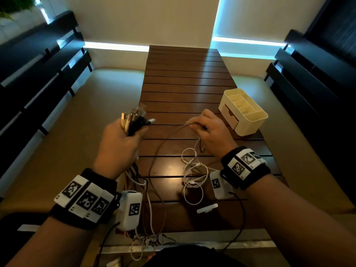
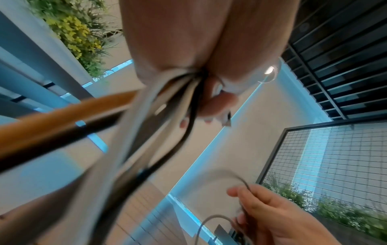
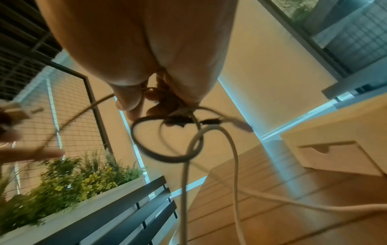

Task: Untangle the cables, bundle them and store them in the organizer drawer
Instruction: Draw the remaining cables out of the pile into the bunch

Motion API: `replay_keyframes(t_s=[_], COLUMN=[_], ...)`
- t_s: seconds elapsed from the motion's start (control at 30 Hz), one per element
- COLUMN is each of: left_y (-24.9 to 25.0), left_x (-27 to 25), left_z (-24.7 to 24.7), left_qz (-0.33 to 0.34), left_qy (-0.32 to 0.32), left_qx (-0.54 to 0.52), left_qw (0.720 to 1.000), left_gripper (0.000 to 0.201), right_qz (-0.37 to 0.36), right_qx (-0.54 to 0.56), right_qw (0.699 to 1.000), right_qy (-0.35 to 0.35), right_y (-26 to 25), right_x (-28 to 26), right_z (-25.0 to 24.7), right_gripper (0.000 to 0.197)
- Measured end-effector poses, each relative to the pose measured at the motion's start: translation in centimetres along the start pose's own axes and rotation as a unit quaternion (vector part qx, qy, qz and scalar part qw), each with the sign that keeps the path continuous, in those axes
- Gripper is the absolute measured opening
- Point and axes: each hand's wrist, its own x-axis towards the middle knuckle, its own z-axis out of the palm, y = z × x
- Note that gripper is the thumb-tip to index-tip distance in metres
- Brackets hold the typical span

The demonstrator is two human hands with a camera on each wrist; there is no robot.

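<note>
My left hand (image 1: pixel 123 137) grips a bunch of cable ends (image 1: pixel 134 120) above the table's left edge, plugs sticking up; the cords (image 2: pixel 167 106) hang down past my wrist. My right hand (image 1: pixel 208 128) pinches a grey cable (image 1: pixel 165 139) that arcs down toward the table. In the right wrist view a dark loop (image 3: pixel 165 137) and a white cable (image 3: pixel 209 149) hang from my right fingers (image 3: pixel 134 102). A tangle of white cables (image 1: pixel 194 174) lies on the wooden table (image 1: pixel 183 78). The cream organizer (image 1: pixel 243 110) stands at the right, its drawer (image 1: pixel 229 116) closed.
Dark benches (image 1: pixel 38 78) flank the table on both sides. A small white clip-like piece (image 1: pixel 207 208) lies near the front edge. More cables (image 1: pixel 142 241) trail over the near edge. A planter with greenery (image 3: pixel 69 185) shows in the wrist views.
</note>
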Motion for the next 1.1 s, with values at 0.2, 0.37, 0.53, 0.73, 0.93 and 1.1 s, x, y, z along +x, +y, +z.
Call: replay_keyframes(t_s=[0.2,0.37,0.53,0.73,0.93,1.1], left_y=[1.6,1.0,0.5,-0.1,0.3,0.4], left_x=[-0.5,-0.2,0.0,-0.3,-0.7,-1.7], left_z=[2.6,3.4,1.8,1.6,1.1,-0.3], left_qz=[0.049,0.022,-0.017,-0.070,-0.040,-0.061], left_qy=[-0.087,-0.136,-0.078,-0.120,-0.083,-0.111], left_qx=[0.008,0.031,-0.079,-0.105,-0.150,-0.167], left_qw=[0.995,0.990,0.994,0.985,0.984,0.978], left_gripper=[0.014,0.019,0.013,0.007,0.010,0.011], right_qz=[-0.076,-0.074,0.056,0.109,0.051,0.157], right_qx=[0.006,-0.020,-0.076,0.057,-0.062,-0.105], right_qw=[0.997,0.997,0.989,0.981,0.997,0.981], right_qy=[0.006,0.004,-0.112,-0.153,-0.023,0.042], right_y=[-2.1,-1.8,1.8,-0.7,2.2,4.1], right_x=[0.1,0.2,-1.6,-2.7,-1.1,-0.4], right_z=[1.5,1.3,0.8,-0.5,-0.5,-0.5], right_gripper=[0.017,0.014,0.009,0.011,0.006,0.007])
